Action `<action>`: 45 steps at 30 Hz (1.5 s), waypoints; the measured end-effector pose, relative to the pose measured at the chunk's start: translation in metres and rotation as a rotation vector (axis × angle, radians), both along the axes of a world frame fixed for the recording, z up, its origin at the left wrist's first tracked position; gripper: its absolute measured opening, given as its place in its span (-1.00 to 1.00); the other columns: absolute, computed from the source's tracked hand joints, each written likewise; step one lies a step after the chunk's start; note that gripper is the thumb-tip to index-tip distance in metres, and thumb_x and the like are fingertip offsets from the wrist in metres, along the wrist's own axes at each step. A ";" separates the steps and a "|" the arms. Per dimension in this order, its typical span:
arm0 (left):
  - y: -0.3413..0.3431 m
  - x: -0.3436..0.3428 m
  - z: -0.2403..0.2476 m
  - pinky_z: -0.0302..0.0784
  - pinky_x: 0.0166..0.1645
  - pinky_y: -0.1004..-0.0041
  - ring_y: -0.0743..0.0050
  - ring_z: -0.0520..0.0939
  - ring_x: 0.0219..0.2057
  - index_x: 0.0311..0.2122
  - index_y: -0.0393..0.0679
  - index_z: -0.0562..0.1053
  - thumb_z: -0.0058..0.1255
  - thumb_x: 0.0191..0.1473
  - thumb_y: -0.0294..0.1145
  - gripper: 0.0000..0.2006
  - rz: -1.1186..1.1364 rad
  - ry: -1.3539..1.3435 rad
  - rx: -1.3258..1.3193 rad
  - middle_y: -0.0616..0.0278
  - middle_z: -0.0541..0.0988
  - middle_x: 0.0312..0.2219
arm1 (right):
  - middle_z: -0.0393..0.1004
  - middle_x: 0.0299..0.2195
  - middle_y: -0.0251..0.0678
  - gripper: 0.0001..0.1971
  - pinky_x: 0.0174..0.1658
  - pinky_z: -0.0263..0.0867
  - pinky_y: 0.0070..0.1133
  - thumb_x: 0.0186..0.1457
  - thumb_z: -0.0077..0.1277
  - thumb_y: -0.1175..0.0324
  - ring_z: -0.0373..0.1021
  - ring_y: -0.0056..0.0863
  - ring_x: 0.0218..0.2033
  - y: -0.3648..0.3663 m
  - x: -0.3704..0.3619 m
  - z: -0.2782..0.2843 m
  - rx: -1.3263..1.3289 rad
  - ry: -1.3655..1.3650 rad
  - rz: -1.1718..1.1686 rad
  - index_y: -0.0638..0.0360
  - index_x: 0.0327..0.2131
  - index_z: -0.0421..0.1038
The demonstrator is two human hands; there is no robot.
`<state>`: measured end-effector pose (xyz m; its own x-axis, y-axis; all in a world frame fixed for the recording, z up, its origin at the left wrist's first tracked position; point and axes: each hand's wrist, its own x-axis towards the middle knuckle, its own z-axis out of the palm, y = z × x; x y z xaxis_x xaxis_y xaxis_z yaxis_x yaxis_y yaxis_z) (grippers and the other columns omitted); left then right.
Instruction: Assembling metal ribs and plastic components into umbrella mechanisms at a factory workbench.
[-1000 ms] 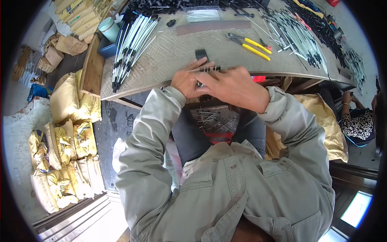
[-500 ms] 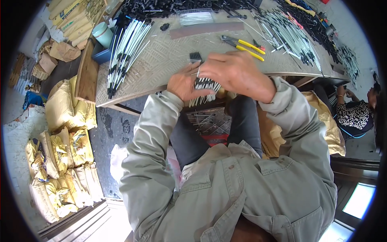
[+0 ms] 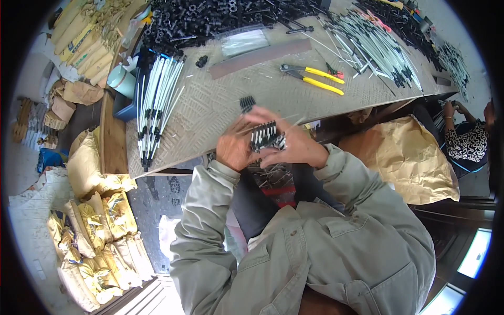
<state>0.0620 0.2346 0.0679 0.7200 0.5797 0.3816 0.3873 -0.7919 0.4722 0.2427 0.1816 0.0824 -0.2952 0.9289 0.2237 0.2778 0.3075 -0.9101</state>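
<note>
Between my hands, near the table's front edge, is a bundle of thin white rods with black fittings [image 3: 265, 137]. My left hand [image 3: 232, 148] wraps its left side, fingers bent. My right hand [image 3: 302, 146] closes round the right side, with its thumb beneath and its fingertips blurred over the top. The lower part of the bundle is hidden by my hands. Just beyond my fingers, a small black comb-like piece [image 3: 247, 103] lies on the table. Farther right rest pliers with yellow handles [image 3: 323, 81], apart from both hands.
White rods with black fittings [image 3: 155, 110] lie along the table's left side; another pile [image 3: 375, 50] lies right. Black parts [image 3: 205, 21] heap at the back, before them a flat brown strip [image 3: 262, 58]. A brown paper sheet [image 3: 404, 157] hangs below right, near another person [image 3: 467, 136].
My hands have come down a little toward my body with the bundle, which has turned so its black fittings face up. My right hand has moved from above the bundle to its right side.
</note>
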 end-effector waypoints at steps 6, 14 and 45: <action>0.002 -0.002 -0.011 0.31 0.06 0.34 0.26 0.35 0.06 -0.13 0.00 0.44 0.17 -0.26 -0.16 -0.52 -0.012 0.006 0.090 0.30 0.39 -0.01 | 0.49 -0.27 -0.34 -0.74 0.03 0.17 -0.54 -0.05 0.08 0.48 0.34 -0.52 -0.14 0.014 -0.016 -0.005 0.204 0.161 0.201 0.32 -0.23 0.41; -0.056 0.044 0.016 0.41 -0.18 0.40 0.24 0.54 -0.34 -0.23 -0.20 0.43 0.22 -0.25 -0.39 -0.62 -0.224 -0.412 -0.635 0.14 0.52 -0.37 | 0.50 -0.30 -0.28 -0.68 -0.26 0.31 -0.58 -0.04 0.08 0.39 0.44 -0.42 -0.33 -0.051 0.022 0.072 0.439 0.148 0.010 0.25 -0.16 0.39; 0.210 -0.010 0.043 0.46 -0.45 0.45 0.39 0.57 -0.57 -0.26 -0.12 0.51 0.09 -0.10 -0.33 -0.76 0.553 -0.100 -0.052 0.15 0.58 -0.50 | 0.48 -0.26 -0.18 -0.76 -0.12 0.32 -0.57 0.07 -0.05 0.50 0.42 -0.49 -0.21 -0.073 0.074 -0.039 -0.519 0.636 0.040 0.37 -0.17 0.29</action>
<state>0.0516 0.4442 0.1106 0.2655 0.8804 0.3929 0.6891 -0.4583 0.5613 0.3162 0.1090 0.0435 -0.2922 0.9515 -0.0960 -0.3416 -0.1976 -0.9189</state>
